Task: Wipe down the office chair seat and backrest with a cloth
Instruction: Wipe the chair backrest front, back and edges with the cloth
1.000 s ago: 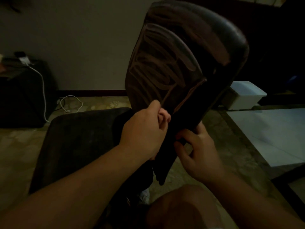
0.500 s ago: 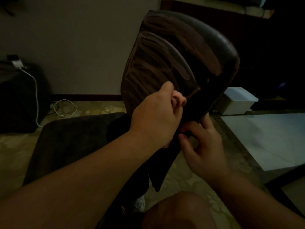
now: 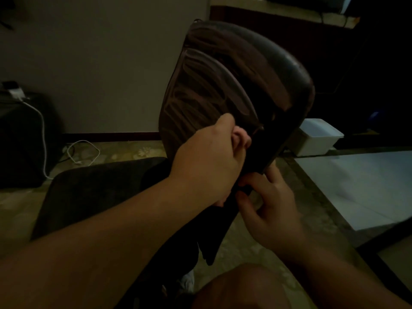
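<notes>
Dim room, patterned floor (image 3: 249,246). Backrest (image 3: 223,85) stands upright behind the seat (image 3: 93,192), streaked with wipe marks. Left hand (image 3: 207,166) bunches a dark cloth (image 3: 225,210) against its lower edge; right hand (image 3: 274,208) pinches that edge. Best keep it braced and press in overlapping strokes.

Whatever is gripped by the left hand (image 3: 207,161) is hidden behind its knuckles. The backrest (image 3: 225,90) foot is swallowed by darkness; no cloth can be told.
</notes>
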